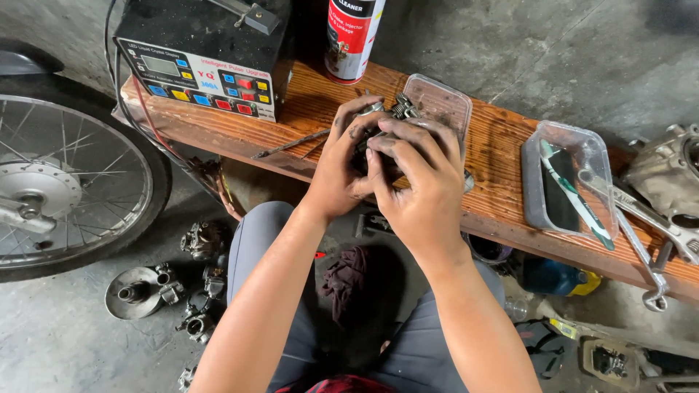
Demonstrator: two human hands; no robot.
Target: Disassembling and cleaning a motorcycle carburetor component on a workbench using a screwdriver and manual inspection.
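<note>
Two grimy hands, left [341,164] and right [419,182], clamp together around a small grey metal carburettor [399,110] above the wooden worktop's [502,175] near edge.

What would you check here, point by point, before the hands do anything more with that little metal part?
1. Both hands on the part: ok. The left hand and right hand wrap the small metal part.
2. Part over the wooden bench, not the floor: ok.
3. Firmness of the grip: cannot tell; fingers hide most of the part.
4. Clear tray close behind the hands: ok.
5. Spray can upright, apart from the hands: ok.
6. Wrench lying securely: not ok; its end hangs over the bench edge.
</note>
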